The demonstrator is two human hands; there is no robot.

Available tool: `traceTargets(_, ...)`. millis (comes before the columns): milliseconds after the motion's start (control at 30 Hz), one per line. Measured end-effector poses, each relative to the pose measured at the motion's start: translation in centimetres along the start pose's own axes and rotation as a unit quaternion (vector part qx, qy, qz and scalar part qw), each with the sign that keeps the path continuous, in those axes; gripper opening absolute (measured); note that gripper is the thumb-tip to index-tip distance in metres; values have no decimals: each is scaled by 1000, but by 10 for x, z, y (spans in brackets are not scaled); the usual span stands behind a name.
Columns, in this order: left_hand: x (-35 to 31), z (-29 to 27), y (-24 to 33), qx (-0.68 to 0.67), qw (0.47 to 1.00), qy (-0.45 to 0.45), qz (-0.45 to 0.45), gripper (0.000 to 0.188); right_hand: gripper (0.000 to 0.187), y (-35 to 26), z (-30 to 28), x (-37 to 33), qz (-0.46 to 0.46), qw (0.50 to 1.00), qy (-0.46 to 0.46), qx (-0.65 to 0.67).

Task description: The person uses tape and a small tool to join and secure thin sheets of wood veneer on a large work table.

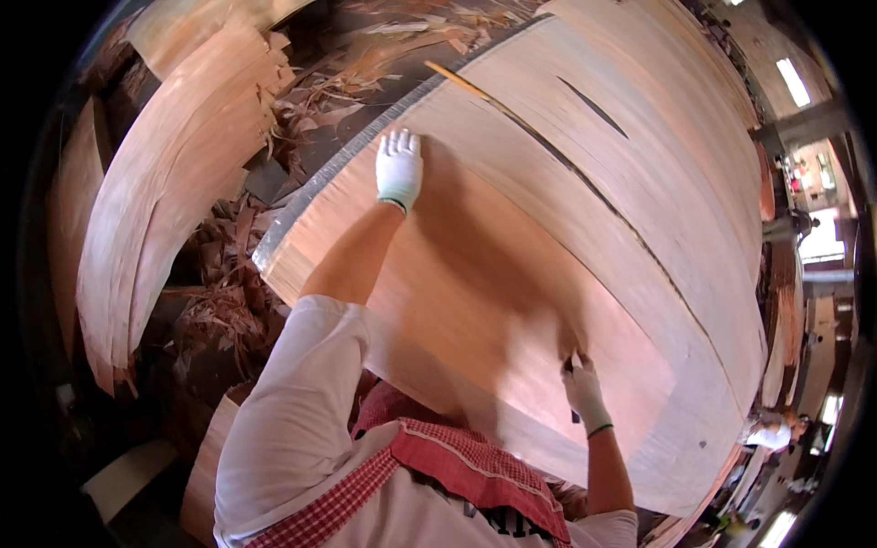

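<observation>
My left hand (399,170), in a white glove with a green cuff, lies flat near the far left edge of a reddish wood veneer sheet (457,301). Its fingers are stretched out and hold nothing. Lower right, my right hand (586,391), gloved too, is closed around a small dark tool (575,362) over the same sheet. Most of that tool is hidden by the fingers, so its kind cannot be made out. Beyond the reddish sheet, paler veneer (658,183) covers the stack. Across it runs a long thin stick (461,83), yellow at its far end.
A dark slit (592,107) shows in the pale veneer. Left of the stack, torn veneer scraps (233,297) litter the floor, and a large curved veneer sheet (169,196) lies beyond them. Another person (770,433) is at the far right, in a hall with bright openings.
</observation>
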State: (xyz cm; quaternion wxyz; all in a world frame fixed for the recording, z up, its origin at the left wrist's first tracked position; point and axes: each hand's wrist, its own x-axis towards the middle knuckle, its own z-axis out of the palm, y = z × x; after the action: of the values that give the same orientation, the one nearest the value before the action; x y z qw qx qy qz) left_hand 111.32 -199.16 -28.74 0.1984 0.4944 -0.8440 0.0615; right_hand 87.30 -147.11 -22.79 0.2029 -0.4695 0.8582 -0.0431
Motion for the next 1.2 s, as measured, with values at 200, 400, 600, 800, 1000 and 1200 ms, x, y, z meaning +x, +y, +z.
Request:
traceTargets(200, 20, 9, -39, -104, 991, -61, -57, 28, 36, -121, -50, 174, 84, 991, 44, -99)
traceTargets(400, 21, 21, -42, -91, 991, 57, -85, 43, 25, -373, -1, 359, -96, 992, 24, -78)
traceTargets(600, 28, 35, -34, -14, 998, 46, -50, 44, 20, -428, 18, 421, -166, 982, 75, -53)
traceTargets(800, 19, 26, -50, 58, 996, 23, -61, 42, 22, -217, -16, 313, -189, 971, 23, -145)
traceTargets(1000, -58, 8, 145, -15, 992, -71, 107, 45, 11, -135, -39, 282, -203, 969, 42, -136)
traceTargets(1200, -95, -26, 225, -53, 975, -84, 199, 44, 19, -24, -60, 208, -126, 979, 7, -162)
